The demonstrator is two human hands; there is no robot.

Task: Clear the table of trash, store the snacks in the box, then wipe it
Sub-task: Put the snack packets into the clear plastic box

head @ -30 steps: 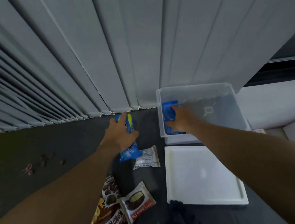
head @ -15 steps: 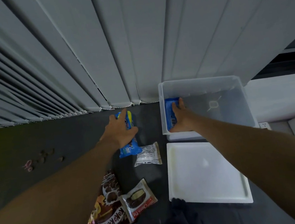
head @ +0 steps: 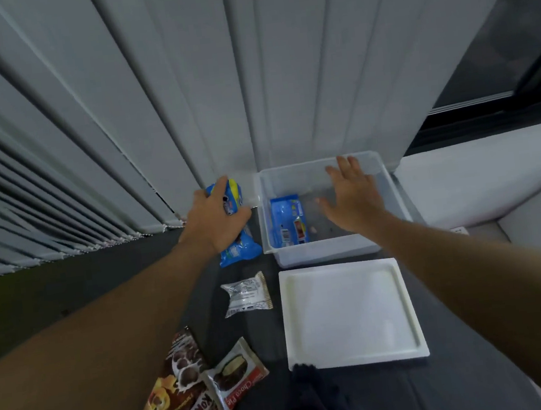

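**One blue packet in the box, a second in the left hand**

A blue packet (head: 288, 221) lies flat inside the clear plastic box (head: 328, 249), against its left wall. It shows a barcode and a red patch, but the print is too small to read. The right hand (head: 352, 195) hovers over the middle of the box with its fingers straight and spread, holding nothing. Half a second ago that hand was pressed onto this packet. It has since let go and moved to the right.

Just outside the box's left wall, the left hand (head: 217, 221) has its fingers curled round a blue-and-yellow packet (head: 237, 254), as in both earlier frames. Its label is unreadable. Whether its lower end rests on the dark table (head: 70, 295) cannot be told.

Nearer the person, a white lid (head: 349, 314) lies on the table just in front of the box. A silver-white wrapper (head: 247, 295) covered in fine print lies to the left of the lid. Closer still are a brown bag reading "KOKO KRUNCH" (head: 180, 400) and, overlapping its right edge, a packet marked "Choco Pie" (head: 236, 374). A dark cloth (head: 315, 398) touches the lid's near edge. These are placed as they were before. Pale vertical blinds (head: 182, 96) hang behind the table.
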